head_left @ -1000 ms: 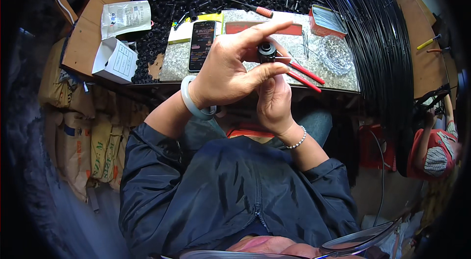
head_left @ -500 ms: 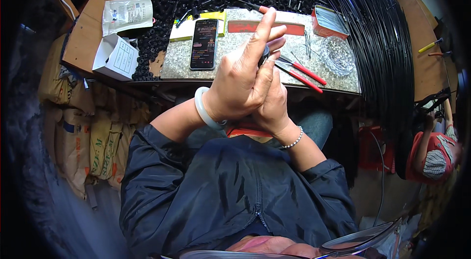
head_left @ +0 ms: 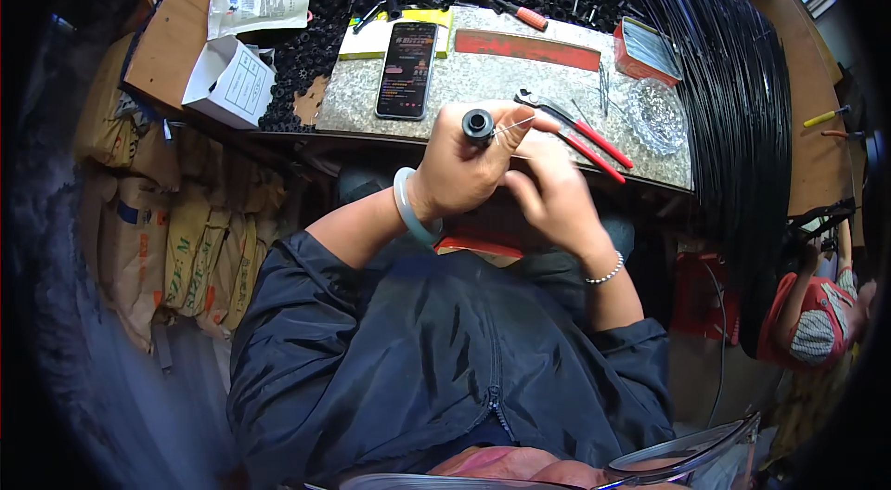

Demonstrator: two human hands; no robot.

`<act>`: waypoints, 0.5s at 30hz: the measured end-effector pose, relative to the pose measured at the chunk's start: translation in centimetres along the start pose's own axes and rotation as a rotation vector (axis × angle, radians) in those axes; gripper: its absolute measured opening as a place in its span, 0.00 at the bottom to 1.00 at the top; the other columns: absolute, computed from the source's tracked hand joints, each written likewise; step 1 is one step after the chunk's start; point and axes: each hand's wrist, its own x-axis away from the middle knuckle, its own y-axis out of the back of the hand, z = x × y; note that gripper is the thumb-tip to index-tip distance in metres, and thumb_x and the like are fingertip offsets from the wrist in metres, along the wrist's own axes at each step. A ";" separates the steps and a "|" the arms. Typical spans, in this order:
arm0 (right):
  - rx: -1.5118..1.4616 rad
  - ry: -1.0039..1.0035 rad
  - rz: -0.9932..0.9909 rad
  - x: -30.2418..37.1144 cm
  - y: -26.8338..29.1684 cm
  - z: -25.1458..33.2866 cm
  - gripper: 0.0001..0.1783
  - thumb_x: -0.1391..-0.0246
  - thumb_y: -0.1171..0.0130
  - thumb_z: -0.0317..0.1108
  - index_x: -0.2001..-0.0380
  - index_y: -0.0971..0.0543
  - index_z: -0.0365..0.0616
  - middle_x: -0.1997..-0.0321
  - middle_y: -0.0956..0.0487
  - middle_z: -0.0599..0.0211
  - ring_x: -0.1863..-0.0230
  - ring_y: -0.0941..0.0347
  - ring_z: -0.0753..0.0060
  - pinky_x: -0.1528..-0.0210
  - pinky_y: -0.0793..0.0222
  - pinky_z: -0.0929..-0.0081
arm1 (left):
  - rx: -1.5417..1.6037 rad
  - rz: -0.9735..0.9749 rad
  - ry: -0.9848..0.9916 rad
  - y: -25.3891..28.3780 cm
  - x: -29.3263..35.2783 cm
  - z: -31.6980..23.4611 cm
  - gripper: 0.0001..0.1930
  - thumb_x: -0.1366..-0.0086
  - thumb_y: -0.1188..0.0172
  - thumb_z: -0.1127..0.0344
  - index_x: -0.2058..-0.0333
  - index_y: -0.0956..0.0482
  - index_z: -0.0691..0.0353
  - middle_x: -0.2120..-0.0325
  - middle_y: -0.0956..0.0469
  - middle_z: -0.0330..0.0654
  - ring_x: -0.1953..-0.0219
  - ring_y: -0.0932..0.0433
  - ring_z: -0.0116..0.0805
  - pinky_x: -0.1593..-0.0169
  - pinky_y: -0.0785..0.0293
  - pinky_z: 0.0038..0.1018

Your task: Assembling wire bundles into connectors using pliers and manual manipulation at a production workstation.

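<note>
Smartphone right of a white box and pale pouch, brown sacks below.

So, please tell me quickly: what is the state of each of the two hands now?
Left hand: closed on a black cylindrical part.
Right hand: blurred; whether it is closed or holding anything cannot be told.

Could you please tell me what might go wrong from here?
The thin wire beside the black cylindrical part in the left hand might prick the right hand, which is close by and blurred.
The part looks round and smooth, so it could slip from the grip.
The red-handled pliers lie with their handle ends near the worktop's front edge, so a forearm could knock them off.
</note>
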 end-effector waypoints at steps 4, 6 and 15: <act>0.713 -0.234 -0.098 2.5 2.7 -4.9 0.14 0.53 0.38 0.38 0.65 0.25 0.43 0.54 0.26 0.60 0.52 0.34 0.54 0.50 0.40 0.60 | -0.136 -0.129 -0.030 0.7 0.6 -0.1 0.17 0.30 0.51 0.60 0.59 0.20 0.69 0.89 0.34 0.27 0.85 0.40 0.11 0.81 0.47 0.14; 0.746 -0.229 -0.015 3.1 3.2 -7.1 0.12 0.52 0.39 0.38 0.67 0.25 0.44 0.57 0.27 0.60 0.57 0.33 0.55 0.54 0.39 0.61 | -0.225 -0.160 -0.159 0.5 0.4 0.8 0.14 0.31 0.51 0.64 0.57 0.21 0.68 0.88 0.35 0.25 0.83 0.41 0.10 0.79 0.46 0.14; -0.668 -0.607 0.144 4.7 6.1 -2.6 0.12 0.35 0.58 0.40 0.63 0.34 0.41 0.70 0.33 0.69 0.81 0.43 0.85 0.77 0.46 0.88 | -0.130 -0.198 0.005 1.0 0.7 1.8 0.13 0.32 0.52 0.70 0.55 0.22 0.67 0.86 0.38 0.23 0.82 0.46 0.10 0.79 0.51 0.15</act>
